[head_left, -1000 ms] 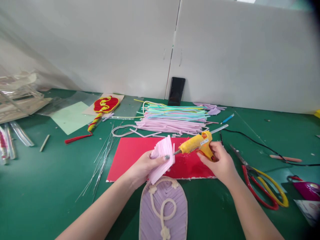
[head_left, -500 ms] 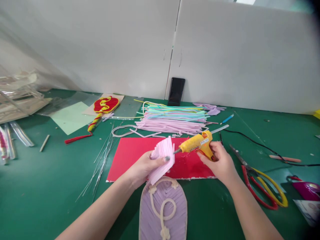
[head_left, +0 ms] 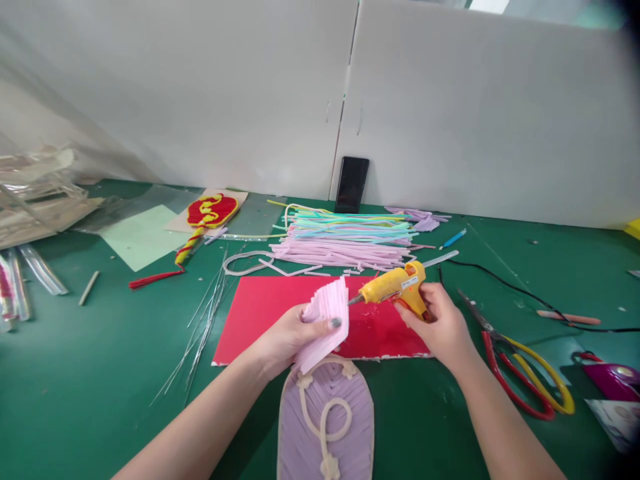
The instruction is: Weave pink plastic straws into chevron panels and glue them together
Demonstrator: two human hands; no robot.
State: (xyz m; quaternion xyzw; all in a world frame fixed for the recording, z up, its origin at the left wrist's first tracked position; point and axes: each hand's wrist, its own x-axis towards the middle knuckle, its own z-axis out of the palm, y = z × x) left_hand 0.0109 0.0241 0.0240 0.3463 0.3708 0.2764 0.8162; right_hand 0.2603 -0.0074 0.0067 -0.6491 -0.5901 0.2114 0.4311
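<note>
A pale pink panel of pipe cleaners laid side by side (head_left: 325, 313) is pinched in my left hand (head_left: 290, 337), thumb on its front face. My right hand (head_left: 440, 327) grips a yellow hot glue gun (head_left: 393, 285) by its handle. The gun's metal nozzle points left and is at the panel's right edge; I cannot tell whether it touches. Below both hands lies a red board (head_left: 270, 310). Nearer to me is a lilac oval piece (head_left: 300, 447) with cream cord trim and small flowers, partly under the panel's lower corner.
Bundled pink and mint pipe cleaners (head_left: 345, 243) lie behind the board, before a leaning phone (head_left: 352, 185). Scissors (head_left: 520, 363) and a black cord (head_left: 520, 293) are at right. Thin wires (head_left: 205, 327) and a red-yellow fan-shaped craft (head_left: 213, 212) are at left.
Hardly anything differs. The thin pink strip standing out at the panel's right edge now lies flush with it, beside the glue gun's nozzle.
</note>
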